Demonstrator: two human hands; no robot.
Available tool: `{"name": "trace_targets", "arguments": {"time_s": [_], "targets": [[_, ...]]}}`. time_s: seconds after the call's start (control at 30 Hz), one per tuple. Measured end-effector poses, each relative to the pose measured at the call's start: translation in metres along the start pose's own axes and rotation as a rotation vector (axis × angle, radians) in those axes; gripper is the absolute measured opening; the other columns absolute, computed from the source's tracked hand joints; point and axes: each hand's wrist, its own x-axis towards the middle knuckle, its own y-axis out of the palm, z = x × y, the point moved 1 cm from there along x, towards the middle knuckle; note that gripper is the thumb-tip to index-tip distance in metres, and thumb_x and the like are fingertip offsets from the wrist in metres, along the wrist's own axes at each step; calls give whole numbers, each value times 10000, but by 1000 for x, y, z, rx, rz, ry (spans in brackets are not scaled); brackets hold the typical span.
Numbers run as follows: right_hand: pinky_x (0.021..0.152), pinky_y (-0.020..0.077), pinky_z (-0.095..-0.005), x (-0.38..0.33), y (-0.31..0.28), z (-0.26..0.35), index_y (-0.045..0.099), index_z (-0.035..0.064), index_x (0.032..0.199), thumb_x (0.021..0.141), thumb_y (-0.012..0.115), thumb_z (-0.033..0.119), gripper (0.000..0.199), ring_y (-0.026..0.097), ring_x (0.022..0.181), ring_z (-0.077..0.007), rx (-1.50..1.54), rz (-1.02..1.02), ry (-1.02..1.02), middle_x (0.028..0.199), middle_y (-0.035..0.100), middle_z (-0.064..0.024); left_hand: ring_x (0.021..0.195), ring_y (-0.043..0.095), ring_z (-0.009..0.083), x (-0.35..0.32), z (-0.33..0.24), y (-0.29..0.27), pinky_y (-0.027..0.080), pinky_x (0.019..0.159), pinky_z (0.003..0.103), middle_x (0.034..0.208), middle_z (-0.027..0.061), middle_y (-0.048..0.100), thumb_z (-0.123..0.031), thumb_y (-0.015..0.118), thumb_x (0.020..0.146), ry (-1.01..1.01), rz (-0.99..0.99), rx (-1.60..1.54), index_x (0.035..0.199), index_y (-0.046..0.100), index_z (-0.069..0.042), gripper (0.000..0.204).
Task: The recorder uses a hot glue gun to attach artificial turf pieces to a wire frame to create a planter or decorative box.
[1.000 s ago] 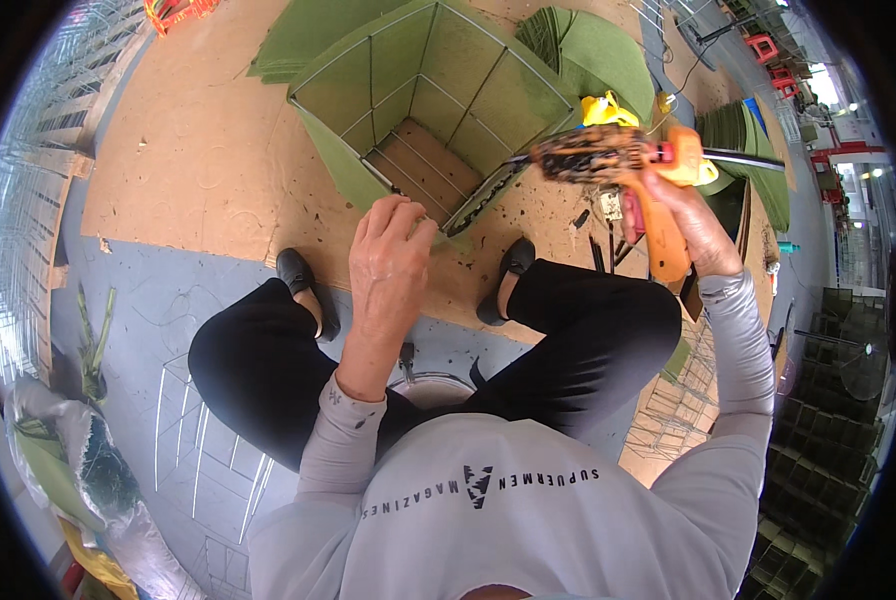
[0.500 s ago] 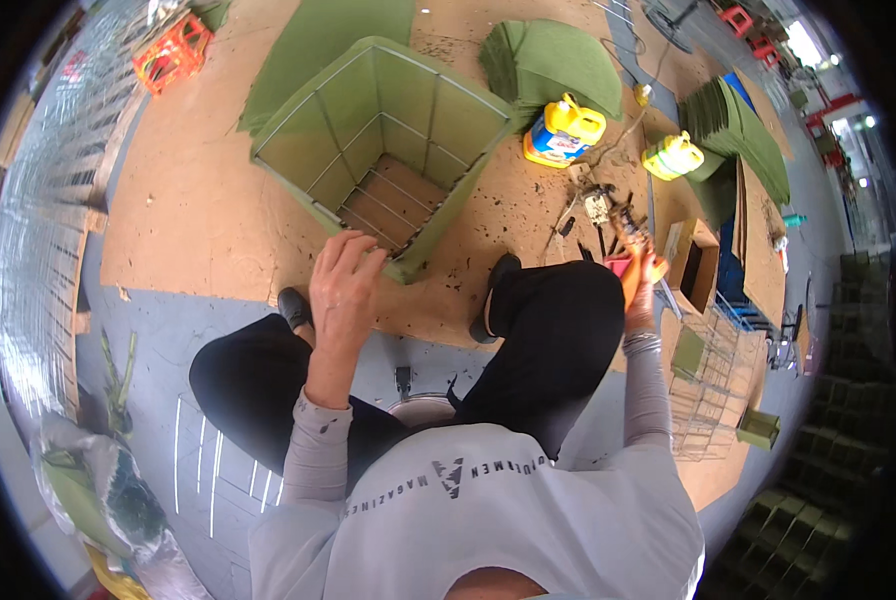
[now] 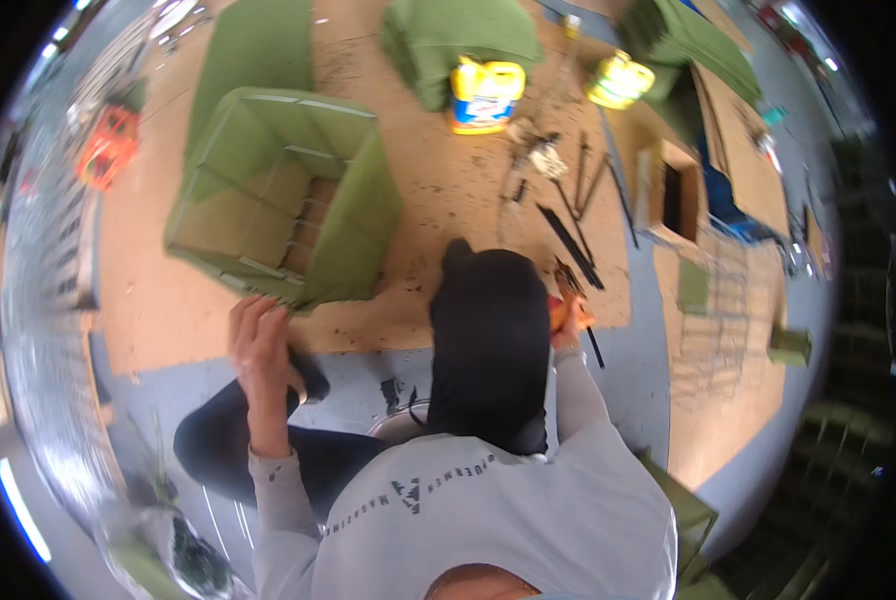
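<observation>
A green fabric bin [image 3: 363, 225] with a thin wire frame stands tilted on the brown board, its opening toward me. My left hand [image 3: 259, 345] is at its near rim, fingers curled over the edge; the fingertips are partly blurred. Low beside my right knee, my right hand [image 3: 568, 327] is closed round a red-handled tool [image 3: 558, 308] with a dark head pointing away from me. The knee and the fingers hide part of its handles.
Dark strips [image 3: 570, 245] lie on the board [image 3: 428, 190] ahead of my right hand. Two yellow jugs [image 3: 487, 95] [image 3: 620, 80] stand by stacked green fabric [image 3: 458, 40]. A wooden box [image 3: 671, 190] and wire frames [image 3: 713, 325] lie to the right; an orange stool [image 3: 108, 147] is far left.
The view has shifted. The bin has turned and tipped toward me, with my left hand still at its near rim. My right hand has come lower and nearer my body with the tool.
</observation>
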Motion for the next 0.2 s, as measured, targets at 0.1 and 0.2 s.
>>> {"name": "trace_targets", "arguments": {"time_s": [0.1,0.2], "targets": [[754,568,-442,9,-30,-14,568,179,1225,768,546,791,765,669,848,-273,41,105,5,1049,683,-102,1006,615,301,14,-9,3,519,834,395,965,102,653,26,718,669,32,17,-10,846,668,-36,194],[841,559,-487,43,-71,-15,537,190,1275,773,519,801,791,658,1015,-314,106,82,264,1146,658,-135,1007,615,294,17,-10,3,519,834,390,959,95,651,22,723,668,52,9,-29,845,666,-42,197]]}}
